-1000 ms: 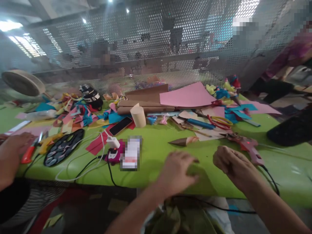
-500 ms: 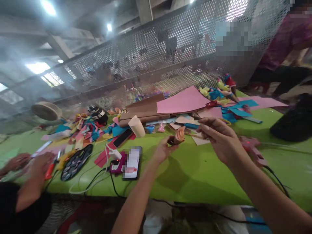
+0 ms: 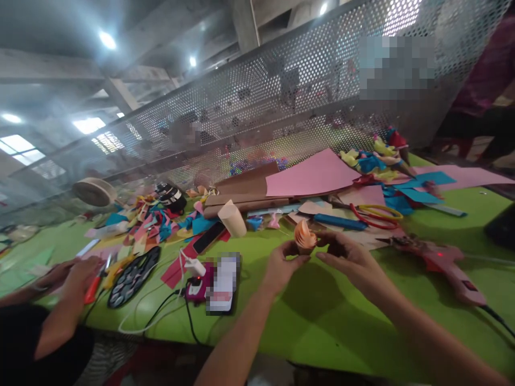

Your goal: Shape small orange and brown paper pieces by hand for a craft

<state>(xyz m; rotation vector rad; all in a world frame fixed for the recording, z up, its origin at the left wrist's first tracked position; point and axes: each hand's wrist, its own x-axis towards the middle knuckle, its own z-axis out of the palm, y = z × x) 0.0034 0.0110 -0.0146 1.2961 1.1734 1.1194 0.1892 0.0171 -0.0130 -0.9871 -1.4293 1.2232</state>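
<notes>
My left hand (image 3: 284, 265) is closed around the base of a small orange paper swirl (image 3: 304, 236), shaped like an ice-cream cone top, held above the green table. Just right of the swirl is my right hand (image 3: 348, 254), thumb and fingers apart; its fingertips are close to the swirl's edge, and I cannot tell whether they touch it. A pink glue gun (image 3: 446, 262) with a red light lies to the right of my right hand. Behind the hands are a blue utility knife (image 3: 340, 221) and scissors with red and yellow handles (image 3: 376, 214).
A phone (image 3: 225, 284) and magenta power adapter (image 3: 201, 287) with cables lie left of my hands. A cream paper tube (image 3: 232, 219), pink sheet (image 3: 314, 174) and coloured scraps (image 3: 148, 214) lie behind. At left, a co-worker's hands (image 3: 78, 271) rest near a black palette-like tray (image 3: 134, 276).
My right hand has come down and left, from above the table to beside the orange swirl. The view has shifted, showing more of the glue gun and scissors.
</notes>
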